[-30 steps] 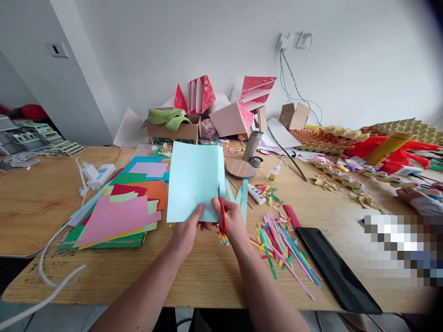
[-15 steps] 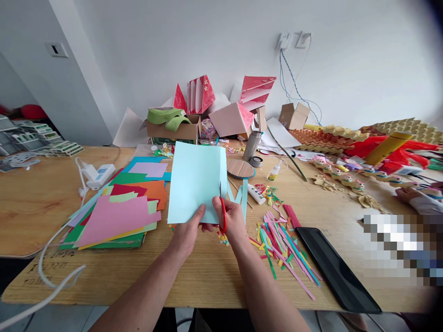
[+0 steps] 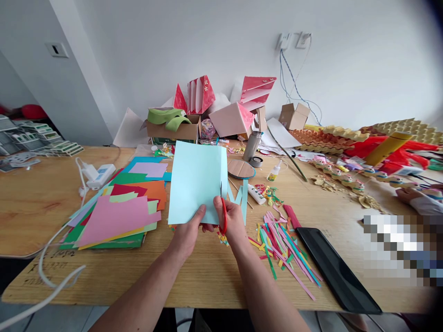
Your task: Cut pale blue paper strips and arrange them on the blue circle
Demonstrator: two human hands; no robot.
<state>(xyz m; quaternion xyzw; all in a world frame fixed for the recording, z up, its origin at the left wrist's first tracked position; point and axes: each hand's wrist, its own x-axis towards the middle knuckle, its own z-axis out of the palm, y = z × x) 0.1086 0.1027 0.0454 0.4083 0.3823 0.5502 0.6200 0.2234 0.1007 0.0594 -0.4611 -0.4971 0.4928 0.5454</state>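
A light blue sheet of paper is held up over the table, tilted toward me. My left hand pinches its lower edge, thumb on the front and fingers behind. Red-handled scissors sit in my right hand, closed around the handles at the sheet's lower right. Their blades point away from me along the right side of the paper, where a narrow strip is partly separated. Behind my right hand lie light blue paper strips on the table.
Coloured paper sheets are stacked at left, beside a white power strip. Cut paper strips and a black tablet lie at right. Behind are a glue bottle, a cardboard oval and a metal flask. Another person's hand is far right.
Almost nothing differs. The sheet and both hands have shifted very slightly to the right, with the scissors still at the same edge.
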